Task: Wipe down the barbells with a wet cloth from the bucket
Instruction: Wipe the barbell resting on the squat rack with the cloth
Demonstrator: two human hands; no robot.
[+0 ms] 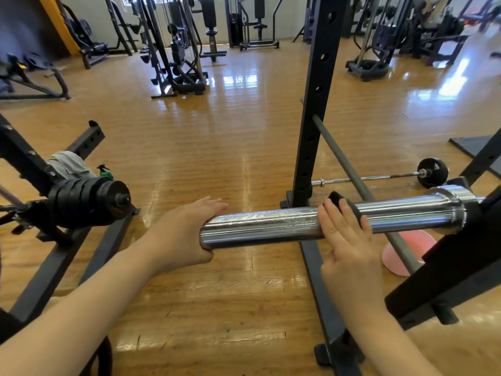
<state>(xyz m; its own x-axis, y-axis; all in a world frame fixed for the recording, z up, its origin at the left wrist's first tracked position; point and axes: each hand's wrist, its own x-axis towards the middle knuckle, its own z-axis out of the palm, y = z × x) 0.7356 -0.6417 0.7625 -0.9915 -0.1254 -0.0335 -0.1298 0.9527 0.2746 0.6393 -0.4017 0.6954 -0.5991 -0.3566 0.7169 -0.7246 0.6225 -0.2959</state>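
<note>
Place: near the middle, a shiny silver metal barbell sleeve (311, 222) lies across from left to right, up above the floor.
Barbell: its right end goes into the black rack arm (444, 270) at the right edge; the left end sticks out free. The metal looks wet and streaky in the middle.
Left hand: the left hand (187, 232) is at the left end of the sleeve. The palm cups the end and the fingers lie almost straight along the far side. The grip is loose and wide, just resting on the metal.
Right hand: the right hand (345, 240) is laid over the sleeve, right of the middle, fingers straight and flat.
Cloth: a small dark cloth (343, 202) is pressed on the sleeve under the right fingers; part of it peeks out on the far side.
Bucket: a pink round plastic bucket (404, 253) sits on the floor under the sleeve, near the right, partly hidden by a thin grey bar (349, 169).
Rack post: a tall black metal post with holes (314, 104) stands just behind the sleeve.
Far right: a thin barbell with a black round plate (432, 172) lies on the floor.
Left: a stack of black plates on a peg (89, 202) is well apart from the hands.
Floor: shiny yellow-brown wood floor (217, 131).
</note>
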